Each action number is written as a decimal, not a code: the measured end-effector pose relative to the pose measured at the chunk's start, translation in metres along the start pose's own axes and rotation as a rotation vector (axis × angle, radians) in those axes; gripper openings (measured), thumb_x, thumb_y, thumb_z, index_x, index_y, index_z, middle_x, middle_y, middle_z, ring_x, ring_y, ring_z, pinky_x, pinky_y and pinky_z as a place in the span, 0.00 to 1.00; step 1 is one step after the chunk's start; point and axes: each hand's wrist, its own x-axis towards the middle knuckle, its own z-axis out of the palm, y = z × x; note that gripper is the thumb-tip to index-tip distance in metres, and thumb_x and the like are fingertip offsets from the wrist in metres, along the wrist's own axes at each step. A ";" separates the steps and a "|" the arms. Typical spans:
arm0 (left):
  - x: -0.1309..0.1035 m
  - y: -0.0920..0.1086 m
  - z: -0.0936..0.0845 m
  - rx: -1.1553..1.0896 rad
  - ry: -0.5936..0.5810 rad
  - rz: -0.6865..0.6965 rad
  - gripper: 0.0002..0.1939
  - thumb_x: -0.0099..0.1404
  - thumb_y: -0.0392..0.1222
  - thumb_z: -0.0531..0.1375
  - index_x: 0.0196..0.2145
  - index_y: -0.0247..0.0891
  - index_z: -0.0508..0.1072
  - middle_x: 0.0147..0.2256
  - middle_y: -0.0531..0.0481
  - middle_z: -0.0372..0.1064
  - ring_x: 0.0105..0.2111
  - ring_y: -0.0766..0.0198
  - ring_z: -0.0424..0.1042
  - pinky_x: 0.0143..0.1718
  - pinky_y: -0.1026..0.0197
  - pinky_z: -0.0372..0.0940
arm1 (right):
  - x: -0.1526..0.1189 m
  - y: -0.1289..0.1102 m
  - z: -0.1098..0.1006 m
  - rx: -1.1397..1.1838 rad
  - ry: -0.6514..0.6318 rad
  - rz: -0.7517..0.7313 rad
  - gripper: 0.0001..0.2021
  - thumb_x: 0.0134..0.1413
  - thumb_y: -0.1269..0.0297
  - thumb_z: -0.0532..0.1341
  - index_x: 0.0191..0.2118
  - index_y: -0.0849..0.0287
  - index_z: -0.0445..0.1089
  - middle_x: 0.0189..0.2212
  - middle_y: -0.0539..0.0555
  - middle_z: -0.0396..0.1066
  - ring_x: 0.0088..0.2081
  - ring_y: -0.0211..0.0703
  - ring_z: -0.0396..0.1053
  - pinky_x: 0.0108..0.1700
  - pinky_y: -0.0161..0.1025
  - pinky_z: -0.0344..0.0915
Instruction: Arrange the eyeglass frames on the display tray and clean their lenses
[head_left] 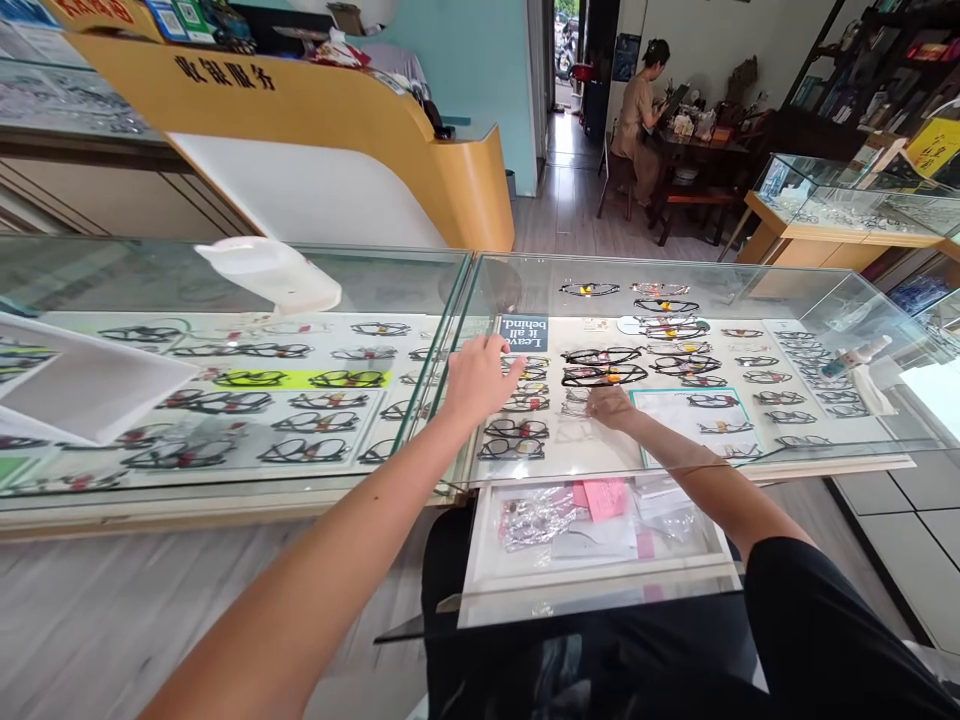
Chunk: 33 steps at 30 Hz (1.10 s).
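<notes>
"Glasses (680,366) lie in rows in that glass case (555,476). Which are nearest the right hand (611,408)?"

"Two black-framed pairs (604,376), one just behind the other. The curled fingers are right at the near edge of the closer pair."

"Is that grip closed on it?"

"I can't tell; the fingertips don't show clearly."

"And the left hand (478,382)?"

"Over the case, near the dark sign (523,333), thumb and fingers loosely parted, that grip seemingly holding nothing. Whether it touches the glass, I can't say."

"Below the case's near edge?"

"A pulled-out white drawer (481,548), with pink paper (604,498) and clear plastic bags (529,520) inside."
</notes>
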 end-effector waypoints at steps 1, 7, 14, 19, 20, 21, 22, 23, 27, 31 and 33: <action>0.000 0.000 0.000 0.000 0.003 0.001 0.14 0.77 0.51 0.54 0.50 0.40 0.71 0.53 0.34 0.73 0.56 0.39 0.72 0.58 0.40 0.66 | -0.001 -0.002 -0.001 -0.019 -0.018 0.029 0.21 0.71 0.54 0.66 0.62 0.58 0.72 0.60 0.60 0.74 0.56 0.52 0.76 0.57 0.55 0.78; 0.002 -0.001 0.002 -0.003 0.009 0.003 0.15 0.77 0.51 0.53 0.50 0.40 0.71 0.53 0.33 0.73 0.58 0.39 0.72 0.58 0.40 0.66 | -0.020 -0.019 -0.013 -0.079 -0.088 0.089 0.18 0.71 0.55 0.66 0.58 0.60 0.74 0.59 0.60 0.75 0.59 0.53 0.74 0.61 0.58 0.74; 0.003 -0.002 0.003 -0.005 0.017 0.020 0.16 0.77 0.52 0.53 0.49 0.40 0.72 0.52 0.33 0.74 0.55 0.39 0.73 0.57 0.41 0.67 | -0.087 -0.060 -0.022 0.105 -0.338 -0.093 0.08 0.62 0.64 0.68 0.34 0.61 0.82 0.39 0.64 0.83 0.44 0.55 0.79 0.43 0.43 0.71; 0.002 -0.001 0.002 0.005 0.006 0.017 0.17 0.77 0.52 0.53 0.50 0.39 0.72 0.51 0.33 0.74 0.55 0.39 0.73 0.56 0.40 0.67 | -0.146 -0.092 -0.062 0.463 -0.568 -0.427 0.05 0.64 0.65 0.69 0.39 0.58 0.84 0.40 0.52 0.84 0.43 0.41 0.79 0.44 0.33 0.70; 0.002 0.000 0.002 0.002 0.002 0.019 0.17 0.77 0.52 0.53 0.51 0.38 0.72 0.51 0.33 0.74 0.55 0.39 0.73 0.56 0.40 0.67 | -0.153 -0.096 -0.081 0.545 -0.536 -0.504 0.07 0.65 0.63 0.69 0.38 0.59 0.84 0.40 0.54 0.83 0.44 0.42 0.78 0.46 0.35 0.70; 0.002 0.000 0.001 -0.001 -0.001 0.021 0.17 0.77 0.52 0.52 0.51 0.38 0.72 0.51 0.33 0.74 0.55 0.39 0.73 0.56 0.40 0.66 | -0.158 -0.097 -0.103 0.587 -0.492 -0.571 0.08 0.67 0.62 0.67 0.39 0.58 0.84 0.40 0.55 0.82 0.46 0.43 0.77 0.48 0.36 0.70; 0.002 0.000 0.001 -0.003 -0.003 0.024 0.17 0.77 0.52 0.52 0.51 0.39 0.72 0.51 0.33 0.74 0.55 0.39 0.73 0.56 0.40 0.66 | -0.160 -0.097 -0.127 0.591 -0.428 -0.609 0.08 0.68 0.62 0.66 0.39 0.56 0.83 0.41 0.55 0.82 0.49 0.45 0.76 0.50 0.38 0.70; 0.002 0.000 0.001 -0.004 -0.003 0.025 0.17 0.77 0.52 0.52 0.51 0.39 0.72 0.51 0.33 0.74 0.55 0.39 0.73 0.56 0.40 0.66 | -0.158 -0.094 -0.152 0.560 -0.319 -0.610 0.09 0.69 0.60 0.66 0.39 0.55 0.83 0.41 0.55 0.82 0.51 0.46 0.75 0.54 0.40 0.68; 0.002 0.000 0.002 0.002 0.009 0.017 0.17 0.77 0.53 0.52 0.51 0.39 0.72 0.51 0.33 0.74 0.55 0.39 0.73 0.57 0.41 0.66 | -0.115 -0.063 -0.227 0.190 0.114 -0.482 0.14 0.72 0.55 0.62 0.38 0.54 0.82 0.44 0.57 0.80 0.54 0.54 0.70 0.61 0.52 0.61; 0.002 0.000 0.002 -0.016 0.006 0.010 0.17 0.78 0.53 0.51 0.50 0.40 0.72 0.51 0.33 0.74 0.56 0.39 0.73 0.58 0.40 0.65 | -0.046 -0.024 -0.235 -0.083 0.236 -0.328 0.11 0.68 0.60 0.63 0.39 0.57 0.83 0.48 0.60 0.80 0.55 0.59 0.67 0.59 0.53 0.59; 0.003 0.000 0.003 -0.028 0.006 0.010 0.17 0.78 0.52 0.51 0.50 0.40 0.72 0.52 0.34 0.74 0.56 0.40 0.73 0.58 0.40 0.65 | -0.020 -0.013 -0.224 -0.156 0.223 -0.256 0.10 0.66 0.63 0.64 0.39 0.58 0.83 0.49 0.61 0.81 0.55 0.59 0.67 0.58 0.52 0.59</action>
